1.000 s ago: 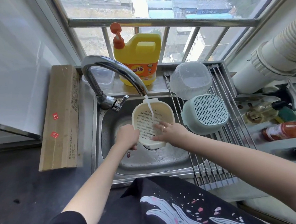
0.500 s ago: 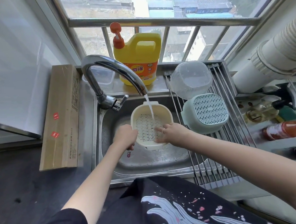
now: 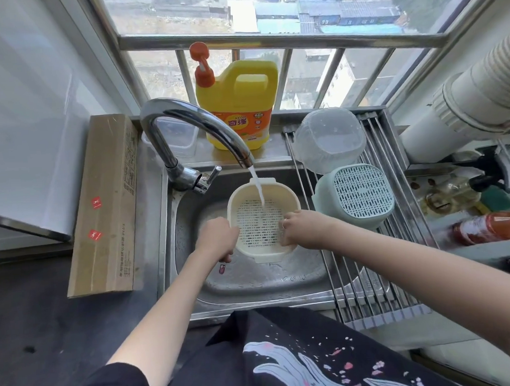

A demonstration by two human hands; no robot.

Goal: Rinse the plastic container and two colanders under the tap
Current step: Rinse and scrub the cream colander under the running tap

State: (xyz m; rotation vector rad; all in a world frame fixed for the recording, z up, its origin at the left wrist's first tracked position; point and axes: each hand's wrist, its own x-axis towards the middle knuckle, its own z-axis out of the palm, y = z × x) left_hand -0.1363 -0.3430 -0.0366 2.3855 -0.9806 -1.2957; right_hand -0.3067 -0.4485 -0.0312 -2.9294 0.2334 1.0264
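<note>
The cream perforated plastic colander (image 3: pixel 264 222) sits over the steel sink (image 3: pixel 253 279), mouth up, between 2 hands: the left hand (image 3: pixel 218 240) curls round its left rim, the right hand (image 3: pixel 302 230) grips the right rim, though its fingertips seem tucked out of sight. Water from the chrome tap (image 3: pixel 196 127) lands toward the far side. The mint green colander (image 3: pixel 357 197) and clear plastic container (image 3: pixel 329 139) lie upturned on the drying rack (image 3: pixel 382 286), nearer the right hand.

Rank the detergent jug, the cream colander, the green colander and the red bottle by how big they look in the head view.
1. Yellow detergent jug, largest.
2. Cream colander and green colander: they look alike, so no ranking; hands cover part of the cream one.
3. Red bottle, smallest, though blurred and cut off at the frame edge.
</note>
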